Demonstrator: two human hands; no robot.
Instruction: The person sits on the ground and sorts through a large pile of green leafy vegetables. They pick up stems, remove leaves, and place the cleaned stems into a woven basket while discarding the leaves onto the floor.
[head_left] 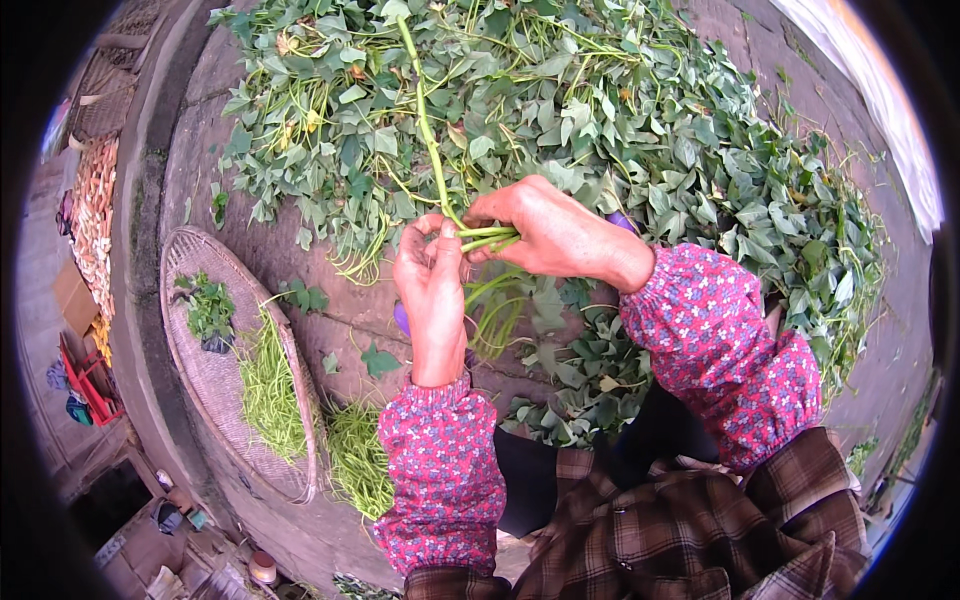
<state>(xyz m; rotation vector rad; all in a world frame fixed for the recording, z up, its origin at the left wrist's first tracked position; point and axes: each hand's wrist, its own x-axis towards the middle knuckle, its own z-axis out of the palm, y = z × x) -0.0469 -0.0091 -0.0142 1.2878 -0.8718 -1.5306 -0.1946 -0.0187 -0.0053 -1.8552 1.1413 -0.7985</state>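
Note:
A long, thick green vine stem [428, 130] runs from the leafy pile down to my fingertips. My left hand [432, 300] is closed on its lower end, thumb and fingertips pinched together. Right beside it, my right hand [558, 232] wraps round a small bunch of green leaf stalks [487, 238], whose ends point toward the left fingertips. The fingertips of both hands nearly touch. Below the right wrist hang pale green stalks with leaves [497, 312], slightly blurred. Both forearms wear red flowered sleeve covers.
Cut leafy vines [620, 110] spread in a wide heap ahead and to the right. On the left, a shallow woven basket [205, 350] holds green stalks [268, 395] and a small leafy bunch [208, 310]. More stalks [358, 455] lie beside it. A raised edge [135, 250] borders the paving.

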